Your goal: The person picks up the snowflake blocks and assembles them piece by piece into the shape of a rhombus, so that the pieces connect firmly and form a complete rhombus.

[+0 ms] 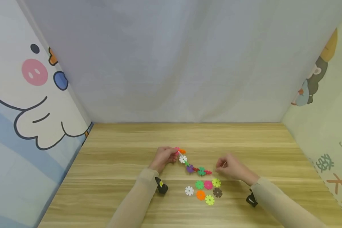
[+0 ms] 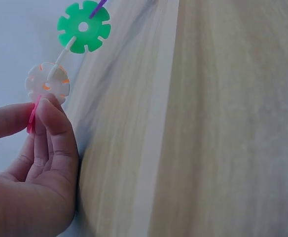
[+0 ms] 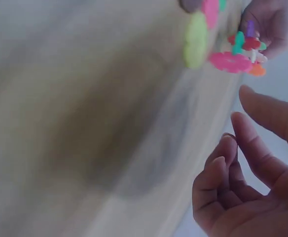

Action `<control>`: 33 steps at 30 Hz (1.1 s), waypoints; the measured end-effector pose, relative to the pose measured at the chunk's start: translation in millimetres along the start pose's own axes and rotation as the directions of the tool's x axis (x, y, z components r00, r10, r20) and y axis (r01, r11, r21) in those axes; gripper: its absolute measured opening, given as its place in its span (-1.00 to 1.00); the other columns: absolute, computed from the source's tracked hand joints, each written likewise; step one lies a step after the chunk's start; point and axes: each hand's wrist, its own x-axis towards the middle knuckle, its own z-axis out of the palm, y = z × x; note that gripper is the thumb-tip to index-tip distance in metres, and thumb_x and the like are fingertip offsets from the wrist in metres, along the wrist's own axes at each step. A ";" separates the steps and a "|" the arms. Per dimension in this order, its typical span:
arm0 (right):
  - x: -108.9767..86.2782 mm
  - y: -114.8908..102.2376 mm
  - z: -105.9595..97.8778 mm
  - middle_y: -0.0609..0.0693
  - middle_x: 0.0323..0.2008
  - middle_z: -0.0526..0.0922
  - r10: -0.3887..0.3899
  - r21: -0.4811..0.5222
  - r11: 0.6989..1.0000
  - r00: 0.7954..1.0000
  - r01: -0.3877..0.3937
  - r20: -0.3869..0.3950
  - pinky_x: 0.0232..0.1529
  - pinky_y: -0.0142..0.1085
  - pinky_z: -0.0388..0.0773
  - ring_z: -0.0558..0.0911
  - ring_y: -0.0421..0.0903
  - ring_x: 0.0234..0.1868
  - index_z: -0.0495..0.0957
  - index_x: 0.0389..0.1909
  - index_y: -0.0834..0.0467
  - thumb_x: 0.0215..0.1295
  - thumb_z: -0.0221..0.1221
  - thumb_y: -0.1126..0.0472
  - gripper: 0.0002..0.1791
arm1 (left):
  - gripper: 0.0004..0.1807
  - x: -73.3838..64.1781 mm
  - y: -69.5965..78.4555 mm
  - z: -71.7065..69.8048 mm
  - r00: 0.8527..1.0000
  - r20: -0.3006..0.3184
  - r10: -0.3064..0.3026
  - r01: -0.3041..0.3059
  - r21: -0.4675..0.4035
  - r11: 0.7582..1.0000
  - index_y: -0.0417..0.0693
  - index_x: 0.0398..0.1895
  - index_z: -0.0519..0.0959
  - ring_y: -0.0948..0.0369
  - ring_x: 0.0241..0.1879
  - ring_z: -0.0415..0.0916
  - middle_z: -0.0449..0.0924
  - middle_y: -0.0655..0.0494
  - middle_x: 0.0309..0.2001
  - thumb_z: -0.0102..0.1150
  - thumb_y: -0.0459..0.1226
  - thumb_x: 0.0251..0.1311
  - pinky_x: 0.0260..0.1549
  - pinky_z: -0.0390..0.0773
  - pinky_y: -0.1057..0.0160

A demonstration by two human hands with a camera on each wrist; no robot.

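Note:
My left hand (image 1: 163,156) pinches a pink snowflake disc (image 2: 31,121) between thumb and fingers, at one end of a chain of slotted plastic discs. From there the chain runs down and right past an orange disc (image 1: 182,151), a white disc (image 1: 183,159), a purple disc (image 1: 190,168) and a green disc (image 1: 201,171), to a pinkish-red disc (image 1: 208,172) seen edge-on. Just right of that end is my right hand (image 1: 231,166), its fingers loosely bent and a gap showing between thumb and forefinger in the right wrist view. Nothing is in it.
Several loose discs lie on the wooden table (image 1: 117,148) in front of the chain, among them a white one (image 1: 189,190), an orange one (image 1: 200,195) and a brown one (image 1: 217,192). A grey curtain (image 1: 171,63) hangs behind, with printed panels at both sides.

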 end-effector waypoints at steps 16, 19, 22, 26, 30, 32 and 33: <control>-14.7 12.9 19.2 -0.11 -0.44 0.58 0.086 0.045 0.995 0.995 -0.088 0.046 -0.33 -0.28 0.50 0.50 -0.14 -0.39 0.63 -0.36 0.16 -0.20 0.52 0.10 -0.63 | -0.80 1.7 -3.7 -0.7 1.000 0.009 -0.006 0.006 0.004 1.000 -0.33 -0.21 0.57 0.21 -0.47 0.56 0.63 -0.06 -0.39 0.24 -0.34 0.17 -0.44 0.56 0.32; -15.3 13.4 20.6 -0.11 -0.44 0.58 0.098 0.033 0.995 0.995 -0.099 0.033 -0.32 -0.29 0.50 0.50 -0.15 -0.39 0.62 -0.37 0.15 -0.23 0.53 0.11 -0.62 | -0.77 1.4 -3.6 0.7 1.000 0.024 0.000 0.000 0.006 1.000 -0.34 -0.19 0.57 0.21 -0.47 0.56 0.63 -0.06 -0.38 0.24 -0.33 0.18 -0.43 0.56 0.33; -15.6 12.0 21.4 -0.11 -0.44 0.57 0.096 0.026 0.995 0.995 -0.096 0.017 -0.34 -0.30 0.49 0.49 -0.15 -0.40 0.62 -0.38 0.16 -0.22 0.52 0.15 -0.64 | -0.75 0.0 -3.0 1.4 1.000 0.027 0.013 -0.014 0.012 1.000 -0.35 -0.17 0.57 0.21 -0.47 0.56 0.62 -0.05 -0.39 0.24 -0.31 0.19 -0.43 0.56 0.33; -17.2 11.9 22.5 -0.13 -0.47 0.56 0.097 0.011 0.995 0.995 -0.097 0.003 -0.38 -0.33 0.48 0.49 -0.16 -0.42 0.62 -0.41 0.14 -0.17 0.50 0.20 -0.71 | -0.76 -1.3 -1.9 2.4 1.000 0.027 0.012 -0.013 0.019 1.000 -0.34 -0.18 0.57 0.22 -0.47 0.56 0.62 -0.04 -0.39 0.24 -0.31 0.19 -0.44 0.55 0.34; -18.1 11.1 24.3 -0.14 -0.50 0.55 0.096 -0.013 0.995 0.995 -0.096 0.001 -0.41 -0.33 0.48 0.48 -0.16 -0.45 0.61 -0.43 0.14 -0.11 0.47 0.23 -0.76 | -0.79 -2.4 -1.7 2.1 1.000 0.023 0.008 -0.009 0.015 1.000 -0.33 -0.20 0.58 0.22 -0.49 0.55 0.63 -0.04 -0.40 0.24 -0.32 0.19 -0.46 0.55 0.35; -18.1 9.8 25.0 -0.14 -0.50 0.54 0.099 -0.022 0.995 0.995 -0.099 0.006 -0.41 -0.33 0.48 0.48 -0.17 -0.45 0.60 -0.44 0.14 -0.10 0.46 0.25 -0.77 | -0.79 -3.5 -1.4 1.9 1.000 0.021 0.010 -0.010 0.014 1.000 -0.33 -0.20 0.58 0.22 -0.49 0.55 0.63 -0.05 -0.39 0.23 -0.32 0.19 -0.47 0.55 0.36; -18.1 9.4 25.3 -0.14 -0.50 0.53 0.099 -0.028 0.995 0.995 -0.099 0.010 -0.40 -0.33 0.48 0.48 -0.17 -0.45 0.59 -0.44 0.15 -0.09 0.46 0.25 -0.77 | -0.79 -4.1 -1.3 1.8 1.000 0.021 0.009 -0.009 0.012 1.000 -0.33 -0.21 0.58 0.22 -0.49 0.55 0.63 -0.05 -0.39 0.23 -0.32 0.20 -0.47 0.55 0.36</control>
